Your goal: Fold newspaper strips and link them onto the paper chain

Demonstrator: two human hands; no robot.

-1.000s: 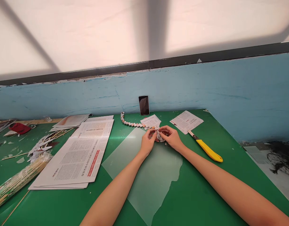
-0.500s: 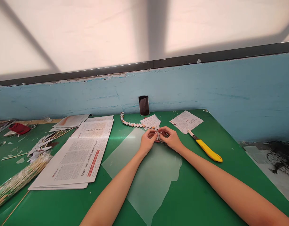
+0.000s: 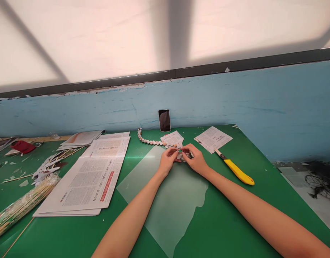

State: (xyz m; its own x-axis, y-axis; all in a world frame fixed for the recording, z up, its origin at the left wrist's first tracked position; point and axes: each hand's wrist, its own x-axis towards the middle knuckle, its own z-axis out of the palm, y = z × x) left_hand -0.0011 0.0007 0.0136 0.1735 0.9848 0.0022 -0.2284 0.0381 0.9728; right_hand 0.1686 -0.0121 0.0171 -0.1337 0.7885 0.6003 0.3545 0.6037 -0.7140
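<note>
folded newsprint piece shows in my head view, held above the far part of a translucent sheet on the green bench. the fingers of the left hand and right hand are clamped on it from both sides. beside them, a newspaper carries chinese print and a red banner, too small for me to read. the piece looks pale gray, tightly folded, partly hidden; a zigzag paper chain lies just beyond, and i can't tell whether they join.

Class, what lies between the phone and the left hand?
In the head view, a printed paper sheet and part of the folded-paper chain lie between the phone and left hand.
</note>
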